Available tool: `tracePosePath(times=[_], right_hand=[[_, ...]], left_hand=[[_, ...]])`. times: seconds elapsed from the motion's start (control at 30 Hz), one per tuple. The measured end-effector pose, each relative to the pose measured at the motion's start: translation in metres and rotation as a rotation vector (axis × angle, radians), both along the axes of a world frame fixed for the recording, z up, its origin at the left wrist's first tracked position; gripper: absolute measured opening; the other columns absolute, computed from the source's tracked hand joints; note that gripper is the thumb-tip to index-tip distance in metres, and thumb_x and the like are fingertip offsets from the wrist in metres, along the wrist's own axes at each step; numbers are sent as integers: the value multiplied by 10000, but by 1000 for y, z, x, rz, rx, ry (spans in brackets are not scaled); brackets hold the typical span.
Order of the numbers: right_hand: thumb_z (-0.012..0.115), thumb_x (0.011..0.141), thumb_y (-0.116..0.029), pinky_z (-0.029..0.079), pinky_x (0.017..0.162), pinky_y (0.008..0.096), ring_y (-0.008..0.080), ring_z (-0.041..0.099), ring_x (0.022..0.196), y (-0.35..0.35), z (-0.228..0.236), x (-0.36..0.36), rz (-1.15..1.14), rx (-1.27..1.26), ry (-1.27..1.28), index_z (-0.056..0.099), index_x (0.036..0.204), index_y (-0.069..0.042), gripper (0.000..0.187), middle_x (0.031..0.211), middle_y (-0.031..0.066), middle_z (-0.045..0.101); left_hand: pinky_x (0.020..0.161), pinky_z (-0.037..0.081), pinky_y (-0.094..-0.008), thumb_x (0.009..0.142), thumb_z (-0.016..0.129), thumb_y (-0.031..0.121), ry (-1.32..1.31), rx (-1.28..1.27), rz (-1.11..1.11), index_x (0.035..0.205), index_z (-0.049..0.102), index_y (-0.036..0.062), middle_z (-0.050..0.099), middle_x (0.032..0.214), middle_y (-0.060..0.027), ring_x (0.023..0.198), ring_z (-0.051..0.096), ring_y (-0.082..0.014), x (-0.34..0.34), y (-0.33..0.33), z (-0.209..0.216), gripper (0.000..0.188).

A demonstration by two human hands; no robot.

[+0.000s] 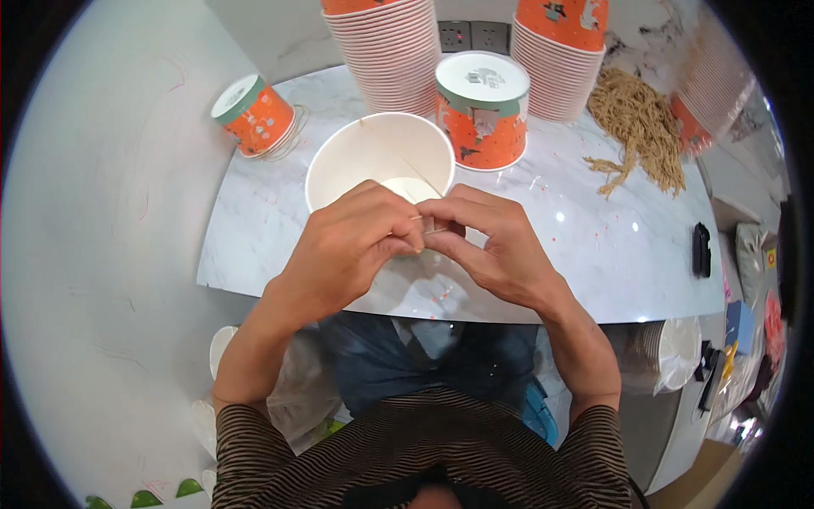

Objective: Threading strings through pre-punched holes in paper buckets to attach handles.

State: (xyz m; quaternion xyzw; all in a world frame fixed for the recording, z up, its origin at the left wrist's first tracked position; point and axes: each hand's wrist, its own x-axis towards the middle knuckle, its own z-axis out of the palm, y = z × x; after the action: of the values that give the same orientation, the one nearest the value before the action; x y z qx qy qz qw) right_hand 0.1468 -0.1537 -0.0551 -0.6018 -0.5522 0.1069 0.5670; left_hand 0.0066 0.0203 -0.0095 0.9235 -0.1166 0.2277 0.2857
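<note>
A large white paper bucket point(339, 165) stands on the table with its open mouth facing me. My left hand point(348, 246) and my right hand point(500, 242) meet at the bucket's near right side, fingertips almost touching. Each is closed in a pinch on a thin pale string point(430, 182). One length of it slants up from my right fingers across the bucket's mouth, while short pieces show between the fingertips. Most of the string is hidden by my fingers, and so is the nearest part of the bucket.
Behind the bucket stand an upturned orange-and-green bucket point(483, 140) and two tall stacks of buckets point(386, 59) point(560, 76). A smaller orange tub point(259, 119) sits far left. Tangled brown twine point(636, 119) lies at right, and a small black object point(701, 250) near the table's point(593, 280) right edge.
</note>
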Motion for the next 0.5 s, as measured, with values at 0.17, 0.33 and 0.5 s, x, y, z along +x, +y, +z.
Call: tracePosePath(times=[0.17,0.33,0.5], right_hand=[[765,871,-68,509,622,298,162,654,691,8,-5,3,-23,35,69,777,1024,-28,159,853,89,715],[771,856,-76,490,579,279,143,644,657,8,-10,-1,-40,72,112,785,943,-28,100,815,77,715],[784,840,-68,492,578,287,149,630,651,5,-7,-11,-79,103,25,762,940,-44,106,825,56,683]], left_hand=[[760,567,-343,848,754,-38,75,-65,70,923,688,14,691,940,-85,877,684,-249,-12,-10,4,112],[760,571,-328,886,734,-38,44,-70,149,947,698,14,706,948,-96,830,704,-249,-15,-8,0,88],[802,552,-280,916,725,-14,209,-470,330,958,681,-4,748,927,-70,872,707,-140,-16,-7,-4,62]])
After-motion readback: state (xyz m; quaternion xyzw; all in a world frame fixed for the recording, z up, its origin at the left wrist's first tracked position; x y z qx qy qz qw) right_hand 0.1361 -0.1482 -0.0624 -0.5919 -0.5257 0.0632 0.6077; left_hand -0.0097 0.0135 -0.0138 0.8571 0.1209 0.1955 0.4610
